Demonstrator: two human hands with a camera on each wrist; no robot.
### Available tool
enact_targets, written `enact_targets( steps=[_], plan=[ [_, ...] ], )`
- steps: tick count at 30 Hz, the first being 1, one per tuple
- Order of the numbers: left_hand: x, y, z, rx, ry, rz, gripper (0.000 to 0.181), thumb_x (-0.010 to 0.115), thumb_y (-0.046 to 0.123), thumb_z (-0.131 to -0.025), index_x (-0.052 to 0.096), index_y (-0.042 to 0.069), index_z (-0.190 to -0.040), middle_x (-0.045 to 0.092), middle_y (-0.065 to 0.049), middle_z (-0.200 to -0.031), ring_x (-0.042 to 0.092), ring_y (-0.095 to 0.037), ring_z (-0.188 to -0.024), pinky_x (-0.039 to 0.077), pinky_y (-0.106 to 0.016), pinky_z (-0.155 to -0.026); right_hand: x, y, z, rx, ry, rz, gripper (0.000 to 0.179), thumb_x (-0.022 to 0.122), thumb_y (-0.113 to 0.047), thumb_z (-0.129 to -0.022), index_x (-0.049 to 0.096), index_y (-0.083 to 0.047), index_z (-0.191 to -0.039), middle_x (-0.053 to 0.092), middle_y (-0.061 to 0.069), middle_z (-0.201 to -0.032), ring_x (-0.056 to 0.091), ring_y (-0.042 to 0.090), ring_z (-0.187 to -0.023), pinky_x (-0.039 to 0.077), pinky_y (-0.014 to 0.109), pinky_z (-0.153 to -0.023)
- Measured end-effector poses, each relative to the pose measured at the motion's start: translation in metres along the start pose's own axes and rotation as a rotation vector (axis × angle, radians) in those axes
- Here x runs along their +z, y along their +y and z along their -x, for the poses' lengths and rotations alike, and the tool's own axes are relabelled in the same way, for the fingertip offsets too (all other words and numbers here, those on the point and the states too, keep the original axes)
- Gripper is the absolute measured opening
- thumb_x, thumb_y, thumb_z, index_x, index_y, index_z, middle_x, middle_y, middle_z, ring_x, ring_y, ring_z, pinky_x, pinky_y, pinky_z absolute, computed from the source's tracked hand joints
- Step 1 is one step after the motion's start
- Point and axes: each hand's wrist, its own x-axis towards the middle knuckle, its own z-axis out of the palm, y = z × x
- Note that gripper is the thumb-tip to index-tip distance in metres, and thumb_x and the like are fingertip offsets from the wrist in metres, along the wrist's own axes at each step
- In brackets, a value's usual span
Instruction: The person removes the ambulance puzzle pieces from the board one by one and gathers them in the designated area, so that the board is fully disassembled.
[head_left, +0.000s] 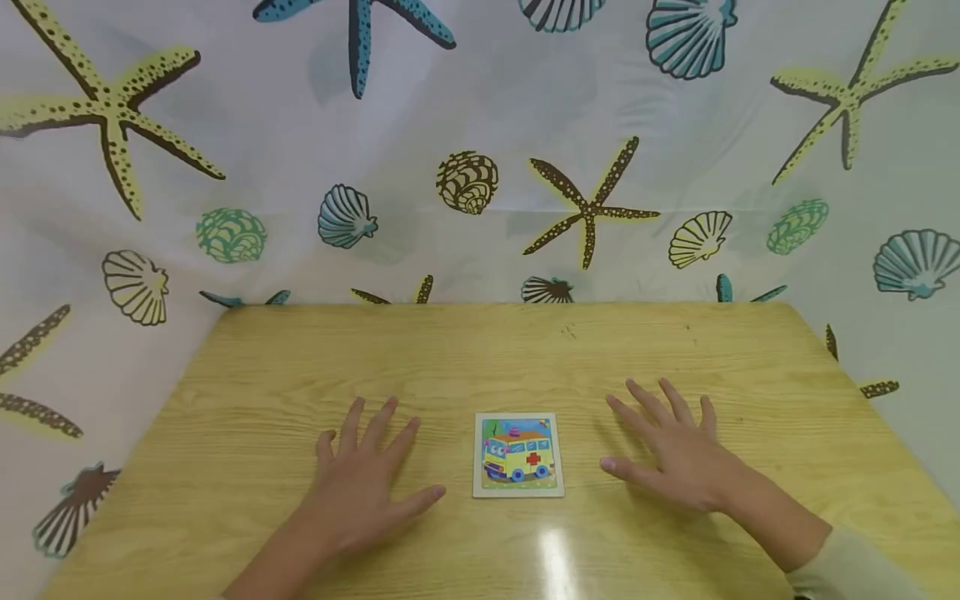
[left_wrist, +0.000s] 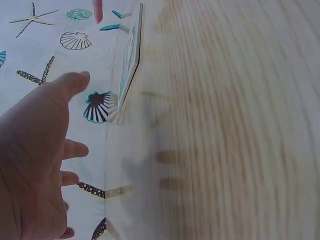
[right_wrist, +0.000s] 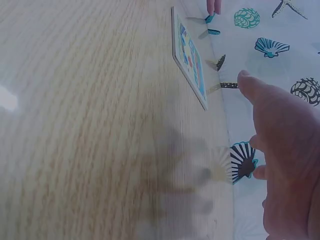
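A small square picture board point(head_left: 518, 456) with a pale border lies flat on the wooden table; its picture is a yellow ambulance with a face and a red cross. To its left, my left hand point(head_left: 362, 487) is spread palm down with the fingers apart, touching no object. My right hand point(head_left: 678, 454) spreads in the same way to the right of the board, also holding nothing. The left wrist view catches the board point(left_wrist: 131, 57) edge-on beyond the left thumb. In the right wrist view the board point(right_wrist: 189, 59) shows its picture at a slant.
The wood-grain table point(head_left: 420, 358) stretches around the board and both hands. A white cloth point(head_left: 450, 100) printed with starfish and shells hangs behind the table and along its sides. A pale sleeve point(head_left: 855, 567) covers the right forearm.
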Motion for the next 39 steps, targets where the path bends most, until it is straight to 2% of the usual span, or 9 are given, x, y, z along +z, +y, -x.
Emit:
enact_targets(
  steps=[4, 11, 17, 20, 23, 27, 31, 35, 39],
  plan=[
    [0.007, 0.008, -0.007, 0.007, 0.015, 0.062, 0.079, 0.059, 0.068, -0.088, 0.052, 0.014, -0.146, 0.041, -0.015, -0.149, 0.035, -0.04, -0.135, 0.029, -0.061, -0.096, 0.003, -0.001, -0.006, -0.057, 0.038, -0.017, 0.076, 0.057, -0.063, -0.092, 0.037, -0.026, -0.155, 0.026, 0.012, -0.163, 0.011, 0.05, -0.149, 0.004, 0.081, -0.102],
    [0.016, 0.024, -0.014, 0.009, -0.038, 0.128, 0.074, 0.06, 0.064, -0.09, 0.055, 0.013, -0.143, 0.047, -0.011, -0.136, 0.04, -0.032, -0.125, 0.034, -0.055, -0.097, 0.005, -0.007, -0.016, -0.114, 0.08, -0.06, 0.072, 0.069, -0.057, -0.087, 0.049, -0.023, -0.147, 0.044, 0.015, -0.151, 0.025, 0.05, -0.143, 0.01, 0.079, -0.1],
    [0.022, 0.032, -0.016, -0.004, -0.02, 0.187, 0.072, 0.062, 0.059, -0.091, 0.058, 0.004, -0.138, 0.052, -0.008, -0.117, 0.047, -0.024, -0.106, 0.046, -0.042, -0.09, 0.009, -0.012, -0.027, -0.101, 0.045, -0.161, 0.069, 0.073, -0.051, -0.086, 0.053, -0.024, -0.145, 0.05, 0.011, -0.146, 0.035, 0.044, -0.138, 0.015, 0.075, -0.099],
    [0.025, 0.036, -0.017, -0.03, -0.015, 0.232, 0.068, 0.064, 0.054, -0.092, 0.06, 0.001, -0.134, 0.055, -0.004, -0.102, 0.049, -0.016, -0.088, 0.048, -0.033, -0.075, 0.012, -0.013, -0.03, -0.1, -0.002, -0.212, 0.068, 0.076, -0.048, -0.084, 0.054, -0.025, -0.144, 0.05, 0.01, -0.146, 0.037, 0.043, -0.138, 0.015, 0.074, -0.1],
    [0.029, 0.042, -0.019, -0.067, 0.002, 0.292, 0.059, 0.066, 0.047, -0.093, 0.063, 0.0, -0.129, 0.054, 0.003, -0.084, 0.047, -0.01, -0.072, 0.044, -0.028, -0.064, 0.013, -0.016, -0.032, -0.11, -0.03, -0.23, 0.066, 0.078, -0.045, -0.084, 0.056, -0.025, -0.142, 0.051, 0.011, -0.146, 0.038, 0.043, -0.137, 0.014, 0.073, -0.101],
    [0.034, 0.049, -0.025, -0.122, 0.061, 0.374, 0.048, 0.069, 0.037, -0.092, 0.068, 0.0, -0.122, 0.055, 0.007, -0.07, 0.048, -0.008, -0.065, 0.045, -0.027, -0.064, 0.014, -0.021, -0.038, -0.135, -0.023, -0.234, 0.059, 0.078, -0.042, -0.085, 0.059, -0.025, -0.139, 0.055, 0.009, -0.14, 0.043, 0.039, -0.133, 0.017, 0.069, -0.1],
    [0.038, 0.052, -0.028, -0.176, 0.094, 0.459, 0.042, 0.071, 0.032, -0.091, 0.07, 0.0, -0.119, 0.058, 0.006, -0.069, 0.049, -0.008, -0.062, 0.046, -0.026, -0.063, 0.019, -0.024, -0.047, -0.182, -0.026, -0.296, 0.048, 0.076, -0.037, -0.088, 0.065, -0.019, -0.131, 0.062, 0.005, -0.125, 0.054, 0.029, -0.12, 0.033, 0.057, -0.102],
    [0.043, 0.054, -0.03, -0.229, 0.098, 0.529, 0.041, 0.071, 0.029, -0.091, 0.069, 0.0, -0.119, 0.058, 0.003, -0.07, 0.048, -0.01, -0.059, 0.042, -0.023, -0.056, 0.023, -0.025, -0.054, -0.227, -0.042, -0.339, 0.042, 0.074, -0.034, -0.091, 0.067, -0.013, -0.126, 0.067, 0.002, -0.113, 0.062, 0.021, -0.106, 0.052, 0.043, -0.092],
    [0.049, 0.057, -0.03, -0.265, 0.092, 0.614, 0.04, 0.072, 0.027, -0.091, 0.068, 0.001, -0.121, 0.059, 0.002, -0.071, 0.049, -0.01, -0.059, 0.042, -0.023, -0.054, 0.024, -0.031, -0.06, -0.232, -0.039, -0.31, 0.036, 0.074, -0.033, -0.09, 0.071, -0.013, -0.12, 0.068, -0.001, -0.104, 0.062, 0.015, -0.094, 0.052, 0.034, -0.083]
  ],
)
